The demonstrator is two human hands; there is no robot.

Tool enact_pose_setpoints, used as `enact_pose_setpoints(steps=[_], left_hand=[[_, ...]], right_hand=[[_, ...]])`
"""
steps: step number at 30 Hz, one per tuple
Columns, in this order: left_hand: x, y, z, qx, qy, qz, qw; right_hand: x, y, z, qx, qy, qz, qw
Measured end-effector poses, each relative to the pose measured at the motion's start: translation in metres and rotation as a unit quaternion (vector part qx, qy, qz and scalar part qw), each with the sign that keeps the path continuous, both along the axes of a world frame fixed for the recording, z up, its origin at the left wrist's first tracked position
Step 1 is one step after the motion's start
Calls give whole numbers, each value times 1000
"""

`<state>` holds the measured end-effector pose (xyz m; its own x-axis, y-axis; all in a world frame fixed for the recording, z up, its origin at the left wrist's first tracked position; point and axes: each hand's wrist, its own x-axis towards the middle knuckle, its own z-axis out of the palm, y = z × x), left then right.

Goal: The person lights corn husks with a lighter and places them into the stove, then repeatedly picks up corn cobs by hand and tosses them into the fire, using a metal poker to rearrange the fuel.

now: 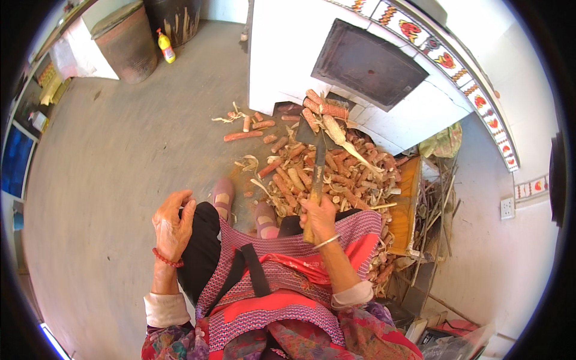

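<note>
My right hand [320, 217] is closed around the wooden handle of a small metal shovel [320, 155]. Several dry corn cobs [328, 109], one with pale husk, lie on its blade, close to the opening low in a white tiled stove [283, 58]. Beneath the shovel spreads a big pile of corn cobs [346, 180] mixed with husks. My left hand [173, 220], with a red bead bracelet at the wrist, rests by my left knee, fingers slightly bent and holding nothing.
Loose cobs [243, 135] lie on the floor left of the pile. A dark metal plate [370, 63] is set in the stove front. A yellowish board [405, 207] borders the pile, with dry sticks [438, 207] behind it. A yellow bottle [166, 46] stands beside a large clay jar [127, 45].
</note>
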<state>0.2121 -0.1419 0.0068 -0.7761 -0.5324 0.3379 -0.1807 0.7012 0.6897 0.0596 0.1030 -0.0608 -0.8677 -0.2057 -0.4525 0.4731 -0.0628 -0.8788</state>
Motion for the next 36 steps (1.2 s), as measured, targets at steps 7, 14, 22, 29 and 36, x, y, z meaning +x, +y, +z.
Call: enact_pose_setpoints(steps=[7,14,22,29,36], left_hand=[[-17,18,-3,-7,-38,-37,999],[-24,25,-6,-74,-72,-48,994],[-29,30,-16,-100,-95,-74,988],[-24,22,-21,-93,-152,-74,981],[-25,26,-21,-120,-176,-65,975]], right_hand=[[-11,97,66,-41,-8,-6,999],[-8,177,56,-37,36,-45,998],[21,237,-19,-13,-5,-96,995],[33,219,-114,-12,-81,-133,988],[22,198,-154,162,40,-108,980]])
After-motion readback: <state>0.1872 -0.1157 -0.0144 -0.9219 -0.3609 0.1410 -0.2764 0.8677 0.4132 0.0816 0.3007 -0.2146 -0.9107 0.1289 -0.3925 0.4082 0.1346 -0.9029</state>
